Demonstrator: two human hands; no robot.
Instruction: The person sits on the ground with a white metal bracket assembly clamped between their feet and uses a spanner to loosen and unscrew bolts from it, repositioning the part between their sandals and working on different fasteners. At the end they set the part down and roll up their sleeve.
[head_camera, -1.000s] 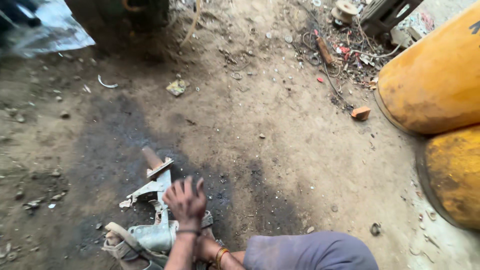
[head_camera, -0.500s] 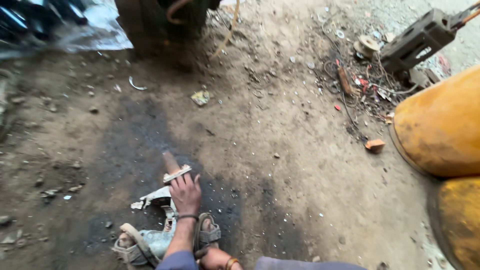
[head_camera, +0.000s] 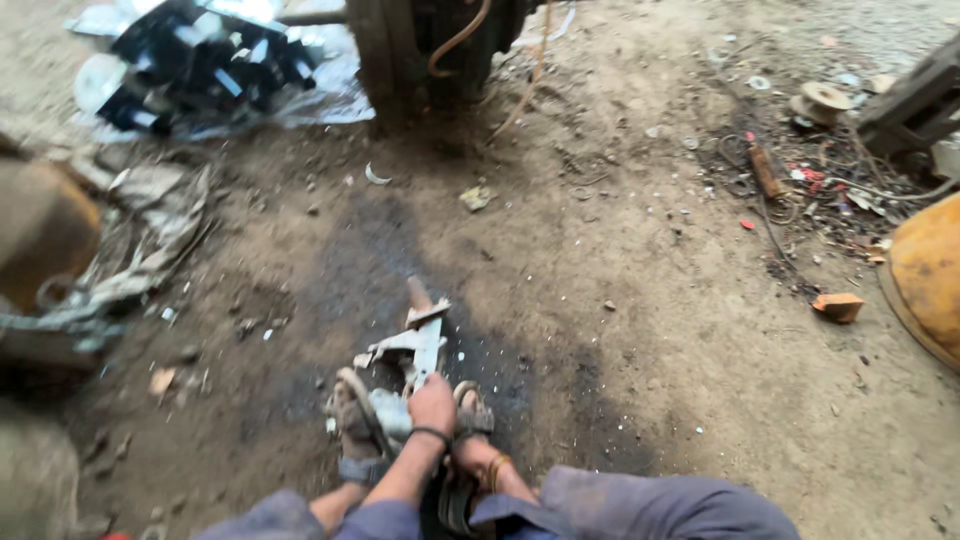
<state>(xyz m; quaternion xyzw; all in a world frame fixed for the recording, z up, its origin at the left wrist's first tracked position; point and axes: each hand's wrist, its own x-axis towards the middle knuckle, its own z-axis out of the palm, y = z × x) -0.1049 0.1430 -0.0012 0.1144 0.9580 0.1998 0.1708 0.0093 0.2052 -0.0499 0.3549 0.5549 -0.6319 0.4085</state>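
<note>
While squatting over dirt floor (head_camera: 640, 330), I press one hand (head_camera: 432, 402), fingers curled, on grey metal part (head_camera: 412, 350) pinned between sandalled feet (head_camera: 352, 420). Other hand unseen. Part whole, work unfinished.

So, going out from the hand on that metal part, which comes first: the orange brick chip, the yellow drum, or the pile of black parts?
From the hand:
1. Orange brick chip, right.
2. Pile of black parts, far upper left.
3. Yellow drum, right edge.
The last two are nearly too close to call.
</note>
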